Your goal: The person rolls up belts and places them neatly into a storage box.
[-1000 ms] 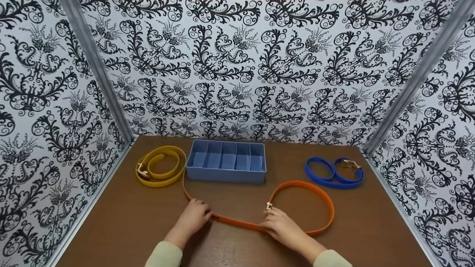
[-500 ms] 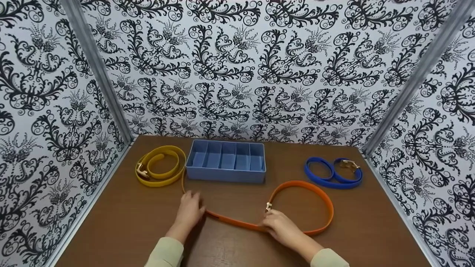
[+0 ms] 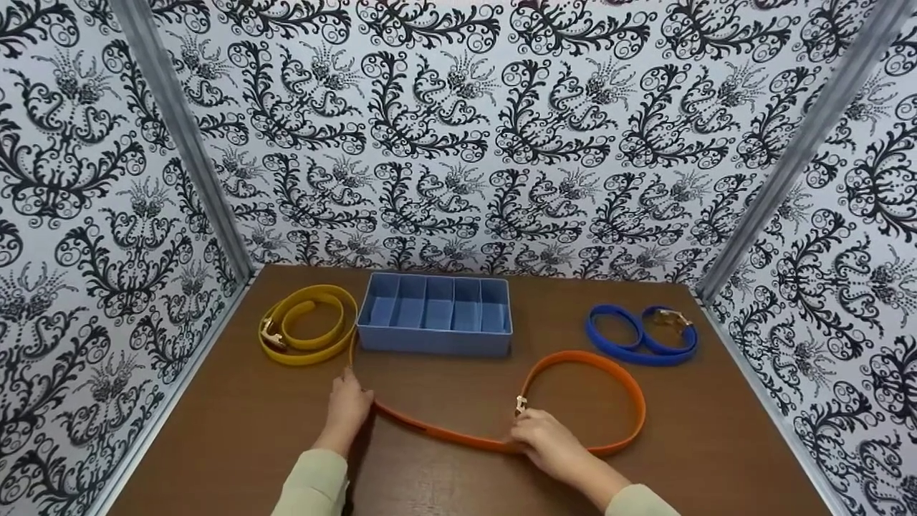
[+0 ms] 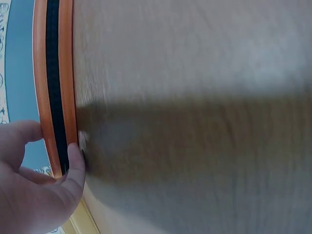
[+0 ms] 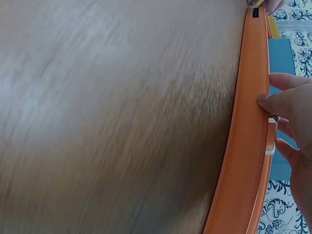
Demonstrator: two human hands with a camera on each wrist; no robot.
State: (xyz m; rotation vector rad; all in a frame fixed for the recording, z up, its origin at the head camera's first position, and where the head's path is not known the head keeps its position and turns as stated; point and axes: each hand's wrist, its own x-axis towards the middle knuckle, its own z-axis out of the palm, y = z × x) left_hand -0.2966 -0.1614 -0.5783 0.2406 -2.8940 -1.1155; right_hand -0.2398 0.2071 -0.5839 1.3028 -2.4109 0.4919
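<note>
An orange belt [image 3: 634, 401] lies on edge across the brown table, its right part curved into a wide loop. My left hand [image 3: 347, 408] pinches its strap near the left side; in the left wrist view the fingers [image 4: 75, 156] sit on both sides of the strap [image 4: 42, 73], whose face carries a dark stripe. Beyond that hand a thin yellowish strip [image 3: 352, 352] runs toward the box corner. My right hand [image 3: 548, 441] grips the strap just below the gold buckle [image 3: 521, 404]; in the right wrist view the thumb [image 5: 273, 101] presses its stitched face, other fingers behind.
A blue five-slot box [image 3: 433, 342] stands at the back. A coiled yellow belt [image 3: 308, 358] lies left of it, close to its side. To the far right rests a blue belt [image 3: 641, 356] in two loops. Patterned walls [image 3: 458, 143] enclose the table [image 3: 430, 494].
My left hand has slid left and slightly away from me along the orange belt, so more strap shows between the hands. The right hand has barely moved.
</note>
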